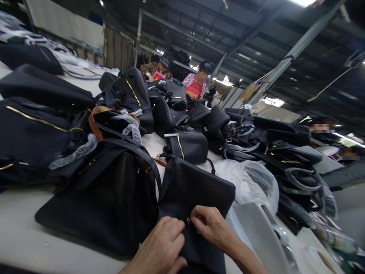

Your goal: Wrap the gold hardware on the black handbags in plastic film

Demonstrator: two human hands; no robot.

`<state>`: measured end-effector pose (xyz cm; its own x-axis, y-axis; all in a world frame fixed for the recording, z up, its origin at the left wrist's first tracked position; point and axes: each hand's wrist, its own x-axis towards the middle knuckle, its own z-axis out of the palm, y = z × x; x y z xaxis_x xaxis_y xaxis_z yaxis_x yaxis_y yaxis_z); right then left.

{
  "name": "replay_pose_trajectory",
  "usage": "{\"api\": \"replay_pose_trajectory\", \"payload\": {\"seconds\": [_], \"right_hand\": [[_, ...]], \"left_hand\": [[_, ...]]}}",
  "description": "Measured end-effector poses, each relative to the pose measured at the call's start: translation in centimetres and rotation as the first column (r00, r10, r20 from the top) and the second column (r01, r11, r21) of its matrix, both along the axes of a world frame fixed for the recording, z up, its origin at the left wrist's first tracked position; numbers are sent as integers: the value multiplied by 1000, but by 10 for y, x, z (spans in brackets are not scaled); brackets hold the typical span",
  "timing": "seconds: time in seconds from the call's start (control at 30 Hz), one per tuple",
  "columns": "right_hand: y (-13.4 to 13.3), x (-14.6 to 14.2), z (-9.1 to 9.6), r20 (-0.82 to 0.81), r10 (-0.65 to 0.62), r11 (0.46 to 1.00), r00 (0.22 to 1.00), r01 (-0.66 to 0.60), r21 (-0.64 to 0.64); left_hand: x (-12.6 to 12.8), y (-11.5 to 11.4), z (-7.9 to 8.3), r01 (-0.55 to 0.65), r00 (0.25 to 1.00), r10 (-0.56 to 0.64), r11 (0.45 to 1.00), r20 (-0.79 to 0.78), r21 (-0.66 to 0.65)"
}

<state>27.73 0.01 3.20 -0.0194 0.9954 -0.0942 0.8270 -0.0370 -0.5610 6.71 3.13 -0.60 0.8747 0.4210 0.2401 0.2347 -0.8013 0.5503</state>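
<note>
While your right hand (209, 224) pinches a small shiny piece (188, 220) at one black bag (202, 186) on the desk (23, 224), your left hand (164, 243) lies against that bag, its grip impossible to tell. One wider bag (99, 205) sits just left; both bags' contents are hidden.

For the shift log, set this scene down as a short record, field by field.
Left hand: on the bag
Right hand: at a small shiny piece against that bag; grip unclear
Left of bag: larger black bag
Just beyond: small bag, gold zip
Right of bag: plastic, grey box
Surface: pale table
Background: two people
</note>
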Motion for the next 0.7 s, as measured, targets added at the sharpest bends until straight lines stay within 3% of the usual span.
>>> {"api": "replay_pose_trajectory", "payload": {"seconds": [0.17, 0.23, 0.3, 0.4, 0.47, 0.7], "right_hand": [[-7, -4, -4, -4, 19, 997, 1000, -18, 80], [-12, -2, -5, 21, 96, 987, 995, -98, 129], [-18, 0, -5, 151, 209, 954, 966, -236, 187], [-23, 1, -4, 464, 328, 865, 823, -459, 202], [-24, -4, -1, 588, 358, 823, 726, -542, 168], [-14, -28, 8, 832, 263, 825, 488, -561, 68]], "left_hand": [[-3, 0, 6, 0, 1000, 0, 1000, -11, -15], [-4, 0, 8, 1, 1000, -1, 1000, -4, -22], [-4, -1, 9, 6, 1000, -6, 1000, 13, -25], [-3, -2, 8, -3, 999, 4, 1000, 38, -26], [-2, -3, 7, -15, 999, 16, 999, 50, -31], [-3, -2, 9, -7, 999, 9, 999, 43, -37]]}}
